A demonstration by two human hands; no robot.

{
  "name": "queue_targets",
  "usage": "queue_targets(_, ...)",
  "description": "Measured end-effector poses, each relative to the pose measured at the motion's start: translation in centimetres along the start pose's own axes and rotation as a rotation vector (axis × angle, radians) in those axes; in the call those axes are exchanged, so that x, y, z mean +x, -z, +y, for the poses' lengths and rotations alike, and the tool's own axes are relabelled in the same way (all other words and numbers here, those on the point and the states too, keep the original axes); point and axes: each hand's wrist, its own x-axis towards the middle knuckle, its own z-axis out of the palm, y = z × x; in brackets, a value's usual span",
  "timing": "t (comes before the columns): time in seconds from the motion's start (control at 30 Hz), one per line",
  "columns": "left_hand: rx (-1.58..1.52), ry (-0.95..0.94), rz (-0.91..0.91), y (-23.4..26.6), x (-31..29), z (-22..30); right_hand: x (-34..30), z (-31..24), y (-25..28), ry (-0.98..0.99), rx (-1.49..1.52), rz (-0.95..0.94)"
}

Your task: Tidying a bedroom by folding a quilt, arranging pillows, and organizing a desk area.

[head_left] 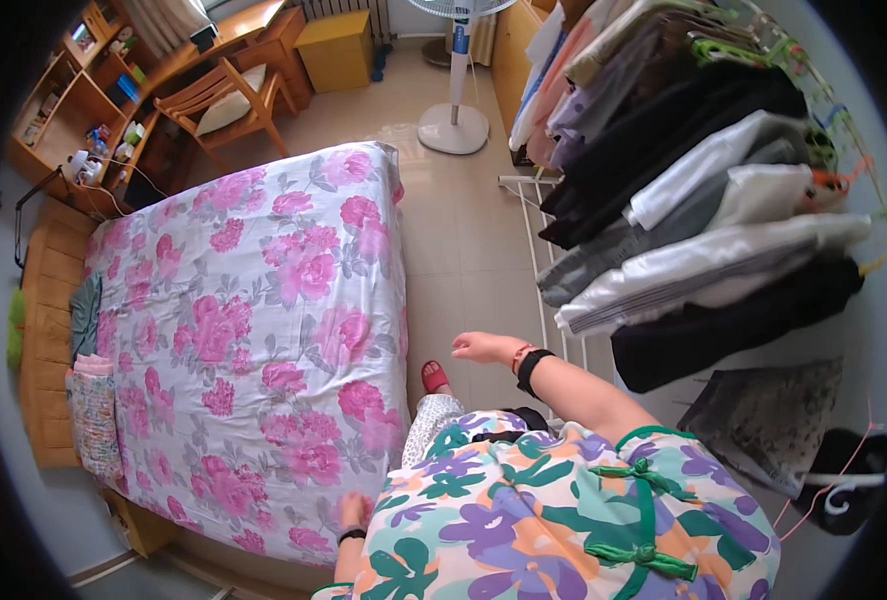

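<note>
My right hand (486, 347) hangs over the tiled floor, right of the bed, its fingers loosely bent with nothing in them; a black band circles its wrist. Beside the near right edge of the bed, my left hand (355, 509) is low against the flowered sheet (304, 255). It is small and blurred, so its fingers cannot be made out, nor whether it touches the sheet. A dark band is on that wrist too. The sheet is white with pink flowers and grey leaves, spread over the whole bed with small wrinkles.
A white rack (547, 265) crowded with hanging clothes (664, 130) stands along the right. A standing fan (454, 130) is ahead on the floor. Far left are a wooden chair (226, 105) and shelves. Folded bedding (97, 425) lies by the headboard (52, 340).
</note>
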Motion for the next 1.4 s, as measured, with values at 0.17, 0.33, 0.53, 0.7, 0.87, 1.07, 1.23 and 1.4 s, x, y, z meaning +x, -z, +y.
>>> queue_targets(0.17, 0.036, -0.286, 0.083, -1.5, 4.8, 19.0, 6.5, -3.0, 8.0, -0.025, -0.052, 0.002)
queue_targets(0.33, 0.184, -0.640, 0.174, -5.6, 9.5, 35.7, 12.6, -1.5, 17.3, -0.110, 0.140, 0.077)
queue_targets(0.53, 0.317, -0.707, 0.137, -13.5, 11.7, 49.0, 18.1, -3.8, 30.2, -0.155, -0.052, 0.418)
queue_targets(0.7, 0.258, -0.432, 0.076, -17.7, 13.6, 52.3, 24.1, -2.8, 39.8, 0.008, 0.025, 0.552)
queue_targets(0.87, 0.160, -0.231, 0.100, -21.3, 15.2, 56.0, 29.7, -4.6, 46.4, -0.084, 0.192, 0.348)
queue_targets(1.07, 0.133, -0.146, 0.344, -22.4, 18.0, 57.5, 39.0, -10.3, 52.2, -0.010, -0.003, -0.021)
queue_targets(1.23, -0.053, 0.018, 0.343, -24.3, 19.1, 63.6, 48.8, -16.7, 57.4, 0.057, -0.138, -0.008)
queue_targets(1.4, -0.458, 0.051, 0.426, -26.9, 19.9, 71.0, 58.0, -24.0, 60.3, 0.041, -0.400, -0.149)
